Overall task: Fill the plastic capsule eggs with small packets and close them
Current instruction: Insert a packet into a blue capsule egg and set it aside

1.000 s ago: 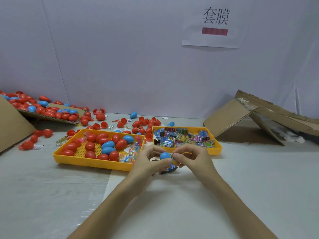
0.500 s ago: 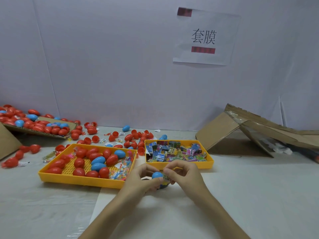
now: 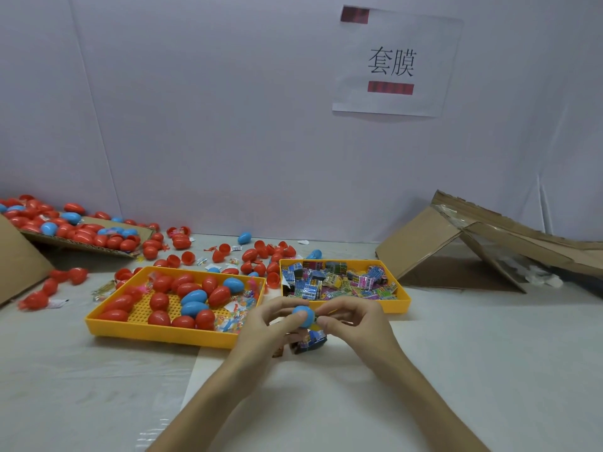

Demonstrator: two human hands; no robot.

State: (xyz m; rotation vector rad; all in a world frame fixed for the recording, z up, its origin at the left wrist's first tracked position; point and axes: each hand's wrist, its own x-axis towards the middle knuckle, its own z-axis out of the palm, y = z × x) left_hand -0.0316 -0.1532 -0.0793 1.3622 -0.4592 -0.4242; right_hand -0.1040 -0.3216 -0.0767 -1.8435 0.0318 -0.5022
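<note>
Item 1. Blue plastic capsule egg [image 3: 304,315]: held above the counter [image 3: 489,353], in front of the two trays and between both hands. A sliver of green and yellow shows at its right edge; what it is cannot be told.

Item 2. Left hand [image 3: 270,324]: fingers curled, thumb and fingertips pinching the left side of the blue plastic capsule egg.

Item 3. Right hand [image 3: 355,324]: fingers curled, tips pinching the egg's right end.

Item 4. Small dark printed packets [image 3: 310,342]: a few, lying on the counter directly below the hands.

Item 5. Left yellow plastic tray [image 3: 156,332]: perforated floor, holding red and blue closed eggs [image 3: 195,296] and clear bags of coloured bits at its right end.

Item 6. Right yellow plastic tray [image 3: 398,305]: just beside the left one, filled with small multicoloured printed packets [image 3: 339,282].

Item 7. Loose red eggs and egg halves [image 3: 251,256]: scattered on the counter behind the trays, with a few blue ones among them.

Item 8. Flat brown cardboard sheet [image 3: 81,246]: far left, tilted, heaped with red and blue eggs.

Item 9. Folded brown cardboard box [image 3: 421,243]: far right, propped like a tent.

Item 10. White paper sign [image 3: 391,63]: on the wall, printed with black characters and a red bar.
</note>
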